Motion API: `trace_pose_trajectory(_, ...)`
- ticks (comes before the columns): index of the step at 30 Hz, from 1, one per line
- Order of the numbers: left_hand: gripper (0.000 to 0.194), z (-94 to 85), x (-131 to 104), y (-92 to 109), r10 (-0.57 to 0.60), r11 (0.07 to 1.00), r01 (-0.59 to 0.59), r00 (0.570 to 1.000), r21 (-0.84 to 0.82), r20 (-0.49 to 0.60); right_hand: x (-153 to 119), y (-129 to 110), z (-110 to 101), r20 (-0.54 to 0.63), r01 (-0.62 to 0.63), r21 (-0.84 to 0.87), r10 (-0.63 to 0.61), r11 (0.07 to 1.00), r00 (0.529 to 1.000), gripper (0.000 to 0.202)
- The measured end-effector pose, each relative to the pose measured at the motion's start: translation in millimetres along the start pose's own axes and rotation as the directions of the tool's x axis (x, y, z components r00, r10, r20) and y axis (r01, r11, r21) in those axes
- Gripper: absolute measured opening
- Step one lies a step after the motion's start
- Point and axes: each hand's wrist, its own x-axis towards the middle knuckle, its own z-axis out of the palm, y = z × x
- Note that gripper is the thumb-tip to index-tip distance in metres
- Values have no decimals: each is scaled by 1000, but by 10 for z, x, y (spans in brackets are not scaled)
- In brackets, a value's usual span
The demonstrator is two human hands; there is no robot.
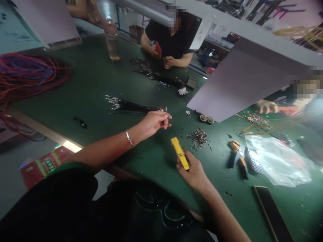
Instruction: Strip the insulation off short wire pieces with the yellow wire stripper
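Observation:
My left hand (pixel 156 121) is closed in a pinch on a thin wire whose pale tip (pixel 166 109) points up from the fingertips. Just behind it, a bundle of black wires (pixel 136 107) with silvery ends at its left lies on the green table (pixel 141 154). My right hand (pixel 193 169) is wrapped round a yellow tool (pixel 180 154), which tilts up and to the left, apart from the wire. A pile of small metal terminals (pixel 199 137) lies beyond the tool.
Red and blue cable coils (pixel 32 72) lie at left, a bottle (pixel 112 42) at the back. Tape rolls (pixel 206 119), orange-handled pliers (pixel 238 159), a plastic bag (pixel 280 163) and a phone (pixel 272 215) are at right. A grey panel (pixel 234 77) stands near another person's hand (pixel 267 106).

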Motion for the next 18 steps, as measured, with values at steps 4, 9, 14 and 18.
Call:
trace_pose_trajectory(4, 15, 37, -45, 48, -31, 997, 34, 999, -73, 39, -12, -76, 119, 71, 212, -374, -200, 903, 977, 34)
trace_pose_trajectory(9, 13, 20, -28, 53, -182, 962, 181, 983, -203, 17, -3, -54, 197, 157, 241, -549, -185, 800, 970, 30)
trace_pose_trajectory(14, 13, 31, -33, 63, -230, 941, 227, 973, -249, 18, -30, -98, 141, 232, 231, -461, -135, 857, 963, 38)
trace_pose_trajectory(18, 15, 54, -59, 55, -255, 934, 256, 966, -248, 36, -11, -113, 49, 204, 202, -341, -138, 918, 969, 30)
